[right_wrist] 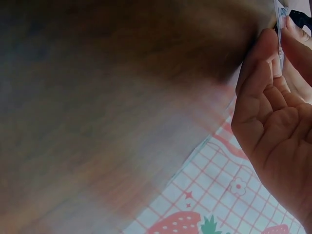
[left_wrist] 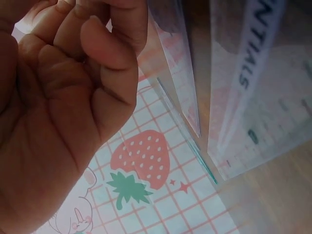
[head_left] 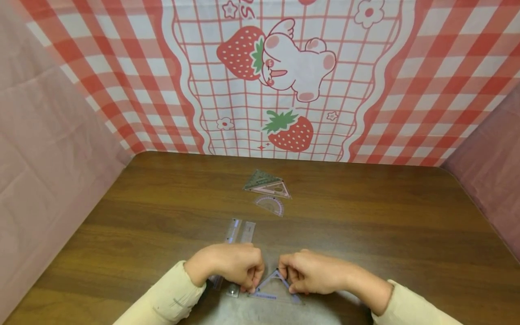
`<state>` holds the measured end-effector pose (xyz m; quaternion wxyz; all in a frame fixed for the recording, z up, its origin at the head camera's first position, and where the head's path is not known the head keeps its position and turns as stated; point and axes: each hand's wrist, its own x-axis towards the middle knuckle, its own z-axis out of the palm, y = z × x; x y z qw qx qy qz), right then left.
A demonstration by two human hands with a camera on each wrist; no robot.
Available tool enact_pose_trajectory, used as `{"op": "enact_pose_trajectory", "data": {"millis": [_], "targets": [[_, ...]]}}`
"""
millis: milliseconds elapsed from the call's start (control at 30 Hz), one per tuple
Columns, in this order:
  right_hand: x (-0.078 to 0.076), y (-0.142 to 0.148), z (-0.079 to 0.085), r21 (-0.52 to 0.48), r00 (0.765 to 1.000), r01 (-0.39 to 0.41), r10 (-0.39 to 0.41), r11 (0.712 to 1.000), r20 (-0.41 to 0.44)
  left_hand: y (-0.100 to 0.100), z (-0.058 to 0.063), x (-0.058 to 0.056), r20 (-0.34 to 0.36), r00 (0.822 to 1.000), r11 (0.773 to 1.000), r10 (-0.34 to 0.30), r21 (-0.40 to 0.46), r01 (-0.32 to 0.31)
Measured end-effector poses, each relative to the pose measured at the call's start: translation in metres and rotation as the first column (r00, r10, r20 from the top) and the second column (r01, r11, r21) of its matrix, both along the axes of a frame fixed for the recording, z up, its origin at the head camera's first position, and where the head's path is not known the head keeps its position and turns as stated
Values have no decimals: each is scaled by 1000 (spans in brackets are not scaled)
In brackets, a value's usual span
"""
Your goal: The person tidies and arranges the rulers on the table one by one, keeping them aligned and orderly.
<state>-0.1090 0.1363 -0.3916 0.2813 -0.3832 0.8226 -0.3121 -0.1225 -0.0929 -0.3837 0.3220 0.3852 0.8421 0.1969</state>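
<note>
Between both hands, near the front edge of the table, a clear set square [head_left: 266, 296] with bluish markings is held with one corner pointing away from me. My left hand [head_left: 239, 264] pinches it by its left side, fingers curled. My right hand [head_left: 321, 273] grips its right side between thumb and fingers; the right wrist view shows the thin plastic edge [right_wrist: 281, 48] between the fingertips. Under and beside the left hand lie two clear rulers, one with a blue strip [head_left: 233, 231] and a plainer one [head_left: 248, 231], both partly hidden by that hand.
Farther back on the wooden table [head_left: 365, 216] are a dark green set square [head_left: 260, 179], a pinkish set square [head_left: 274, 188] touching or close to it, and a clear protractor [head_left: 271, 205]. A strawberry-print cloth [head_left: 284, 90] hangs behind the table, with pink cloth at both sides.
</note>
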Motion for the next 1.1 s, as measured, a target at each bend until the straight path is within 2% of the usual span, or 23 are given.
{"op": "enact_pose_trajectory", "data": {"millis": [233,533,867,1000,1100], "targets": [[0,-1,-2,20,995,3,-1,1000,-99,1,-1,0,-50,999,1000,-12,-18,12],[1,-2,-5,33,987,6,-1,999,-161,3,-2,2,-83,997,1000,-7,-14,6],[1,-4,-4,56,990,13,-5,998,-140,3,-3,1,-87,996,1000,-8,-27,5],[0,-4,-4,42,992,6,0,999,-129,3,-3,1,-91,996,1000,-15,-26,13],[-2,-3,-3,20,993,1,1,1000,-115,2,-1,0,-68,998,1000,-17,1,17]]}}
